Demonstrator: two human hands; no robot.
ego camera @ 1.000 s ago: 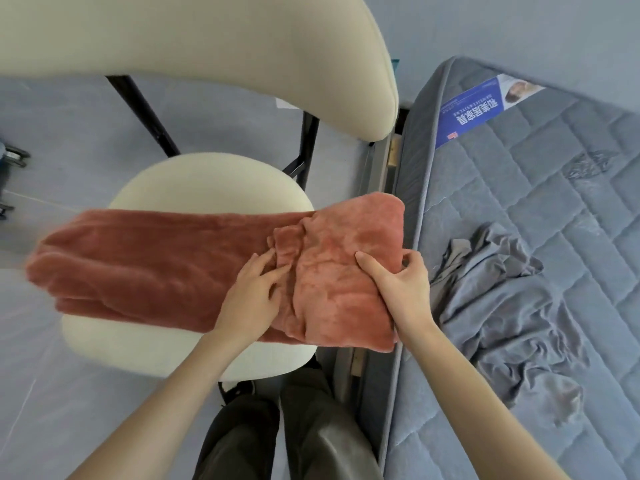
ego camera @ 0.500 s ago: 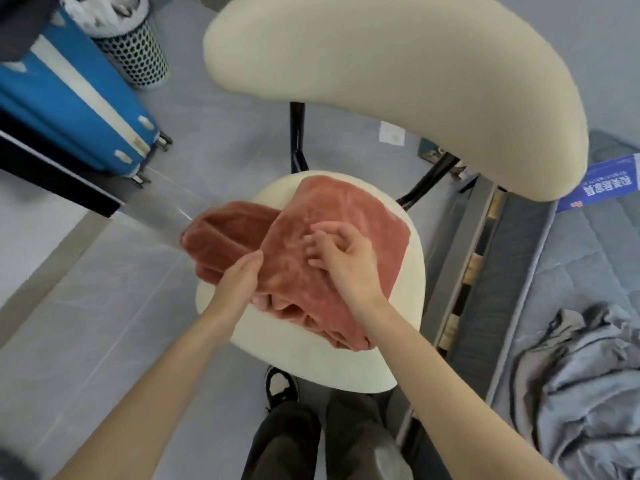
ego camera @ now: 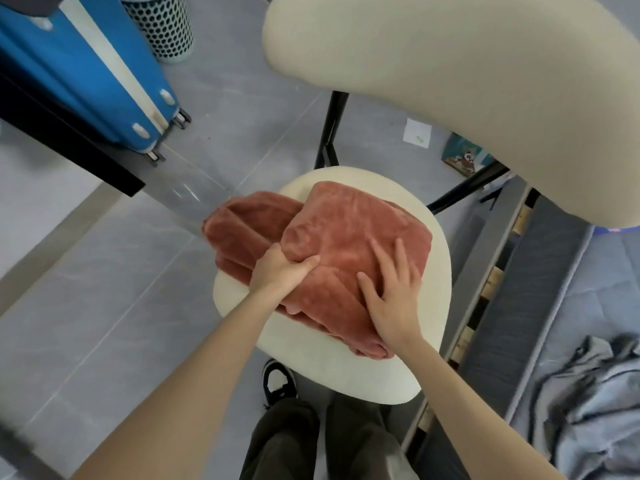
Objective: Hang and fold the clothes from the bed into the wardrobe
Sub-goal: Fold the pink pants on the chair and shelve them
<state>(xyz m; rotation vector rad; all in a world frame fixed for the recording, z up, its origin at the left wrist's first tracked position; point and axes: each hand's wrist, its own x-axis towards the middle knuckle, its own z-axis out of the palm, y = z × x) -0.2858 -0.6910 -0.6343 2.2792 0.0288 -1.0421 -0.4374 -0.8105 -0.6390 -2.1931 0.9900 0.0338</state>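
Folding is the step now. The red cloth (ego camera: 346, 237) lies bunched on the chair (ego camera: 329, 362) seat, one end hanging off its side. The left hand (ego camera: 280, 271) pinches a fold, thumb on top, fingers tucked under. The right hand (ego camera: 391, 292) presses flat on the cloth, fingers spread. Next, I think, the fold needs smoothing, then a lift to the wardrobe, which is out of view. Grey clothes (ego camera: 588, 403) wait on the bed (ego camera: 606, 278).
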